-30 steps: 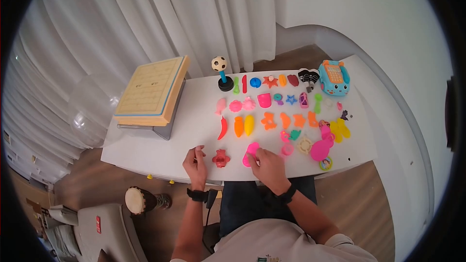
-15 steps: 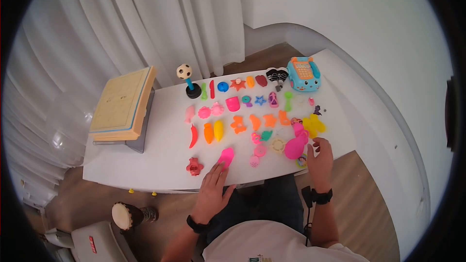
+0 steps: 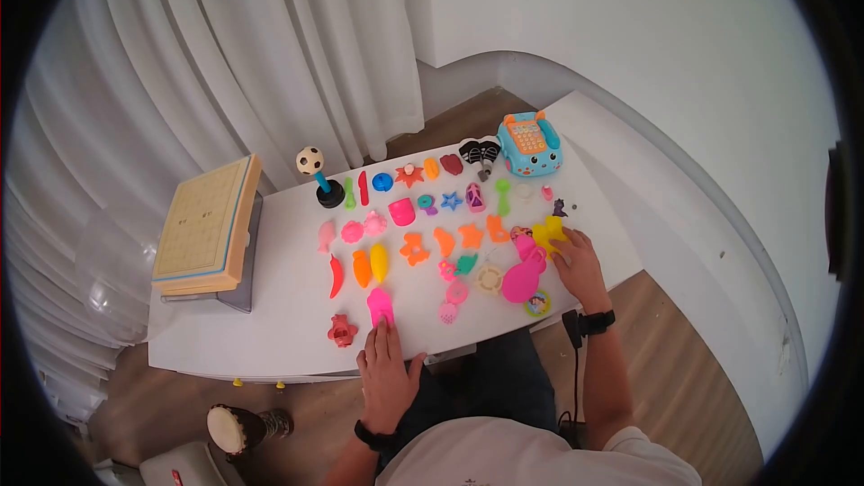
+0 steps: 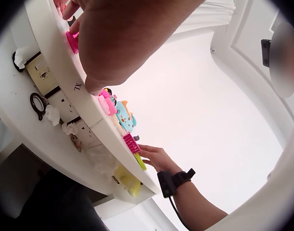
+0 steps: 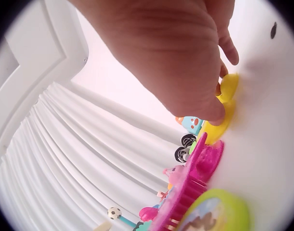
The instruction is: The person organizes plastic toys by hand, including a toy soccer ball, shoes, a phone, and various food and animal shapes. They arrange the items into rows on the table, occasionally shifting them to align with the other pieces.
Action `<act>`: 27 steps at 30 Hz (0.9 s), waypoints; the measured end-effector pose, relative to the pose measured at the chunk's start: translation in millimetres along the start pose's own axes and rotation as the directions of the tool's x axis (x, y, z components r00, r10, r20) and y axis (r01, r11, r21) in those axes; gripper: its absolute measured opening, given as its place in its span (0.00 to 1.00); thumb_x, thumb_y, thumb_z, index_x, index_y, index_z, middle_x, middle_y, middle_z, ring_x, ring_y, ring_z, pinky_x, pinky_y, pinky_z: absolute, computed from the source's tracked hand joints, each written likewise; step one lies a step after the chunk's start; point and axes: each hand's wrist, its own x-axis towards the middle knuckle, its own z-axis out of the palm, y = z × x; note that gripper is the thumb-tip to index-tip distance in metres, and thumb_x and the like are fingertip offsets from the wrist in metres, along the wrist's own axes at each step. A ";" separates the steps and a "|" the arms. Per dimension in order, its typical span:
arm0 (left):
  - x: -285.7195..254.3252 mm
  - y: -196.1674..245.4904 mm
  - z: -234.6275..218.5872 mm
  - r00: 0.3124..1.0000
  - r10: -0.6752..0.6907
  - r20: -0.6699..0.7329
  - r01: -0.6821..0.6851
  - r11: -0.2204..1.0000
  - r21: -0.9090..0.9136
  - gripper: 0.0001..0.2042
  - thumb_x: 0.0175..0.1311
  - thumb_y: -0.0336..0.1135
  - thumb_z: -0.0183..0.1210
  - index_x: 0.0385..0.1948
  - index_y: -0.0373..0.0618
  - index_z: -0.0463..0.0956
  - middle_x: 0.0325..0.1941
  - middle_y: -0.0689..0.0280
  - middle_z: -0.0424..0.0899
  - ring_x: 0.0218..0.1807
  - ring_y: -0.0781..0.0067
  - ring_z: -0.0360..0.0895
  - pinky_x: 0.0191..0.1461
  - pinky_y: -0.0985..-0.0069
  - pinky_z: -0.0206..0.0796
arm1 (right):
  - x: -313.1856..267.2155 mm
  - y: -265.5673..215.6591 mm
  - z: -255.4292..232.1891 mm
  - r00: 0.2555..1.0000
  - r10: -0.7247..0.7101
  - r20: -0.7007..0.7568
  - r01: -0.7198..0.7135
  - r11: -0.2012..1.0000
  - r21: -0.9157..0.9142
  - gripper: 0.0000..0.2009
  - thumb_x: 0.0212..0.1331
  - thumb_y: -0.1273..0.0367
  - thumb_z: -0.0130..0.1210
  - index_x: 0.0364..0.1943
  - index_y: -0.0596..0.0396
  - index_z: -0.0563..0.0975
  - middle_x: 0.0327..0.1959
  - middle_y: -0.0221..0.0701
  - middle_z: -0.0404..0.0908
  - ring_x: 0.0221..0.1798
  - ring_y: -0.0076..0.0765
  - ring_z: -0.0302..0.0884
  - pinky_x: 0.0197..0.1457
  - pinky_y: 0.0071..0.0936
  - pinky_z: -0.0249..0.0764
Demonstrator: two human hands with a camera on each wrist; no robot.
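Note:
The left hand lies with extended fingers touching the near end of a flat pink piece, beside a dark red bear-like shape. In the left wrist view, the forearm and palm cover much of that pink piece. On the right, the other hand has its fingertips on a yellow piece; the right wrist view shows thumb and fingers at the edges of the yellow piece. Magenta pieces and a green-rimmed round piece are just left of that hand.
Rows of small coloured shapes cover the middle of the white table. At the back stand a toy phone and a soccer ball on a stand. A wooden board rests on the left. A drum is on the floor.
The right hand has moved from beside the magenta pieces up and onto the yellow piece. The left hand took the right hand's place at the flat pink piece, which now lies more upright in view.

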 end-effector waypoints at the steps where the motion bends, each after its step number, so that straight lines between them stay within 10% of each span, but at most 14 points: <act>1: -0.7 0.5 0.5 1.000 -0.008 0.004 0.008 1.000 -0.003 0.37 0.72 0.48 0.66 0.73 0.29 0.66 0.80 0.45 0.67 0.77 0.42 0.66 0.71 0.48 0.61 | -3.7 -2.2 -2.0 0.999 0.036 0.000 -0.036 0.998 -0.042 0.18 0.61 0.74 0.66 0.57 0.55 0.87 0.67 0.49 0.81 0.72 0.64 0.72 0.74 0.50 0.73; 12: -0.4 -3.0 -2.4 1.000 0.007 0.008 -0.007 1.000 -0.027 0.33 0.70 0.46 0.68 0.70 0.35 0.70 0.80 0.49 0.67 0.77 0.42 0.64 0.74 0.44 0.58 | -56.2 -38.1 -33.9 0.961 0.267 -0.071 -0.276 0.941 -0.196 0.14 0.62 0.73 0.65 0.52 0.56 0.88 0.64 0.47 0.81 0.70 0.61 0.73 0.73 0.50 0.73; 22: -9.3 -5.9 -20.6 0.999 0.005 -0.045 -0.008 0.997 -0.074 0.28 0.72 0.44 0.67 0.68 0.38 0.74 0.77 0.50 0.70 0.76 0.41 0.65 0.73 0.43 0.57 | -41.9 4.8 -37.6 0.929 0.358 -0.095 -0.367 0.924 -0.105 0.41 0.53 0.70 0.76 0.74 0.53 0.72 0.68 0.39 0.80 0.63 0.51 0.76 0.67 0.43 0.76; 27: -13.5 -6.8 -29.3 0.997 -0.023 -0.068 0.016 0.995 -0.096 0.24 0.72 0.42 0.68 0.64 0.40 0.77 0.76 0.51 0.72 0.75 0.41 0.67 0.73 0.45 0.58 | 6.4 18.4 -69.2 0.858 0.376 0.349 -0.458 0.867 0.193 0.35 0.48 0.73 0.77 0.67 0.52 0.80 0.49 0.27 0.89 0.37 0.27 0.73 0.46 0.28 0.77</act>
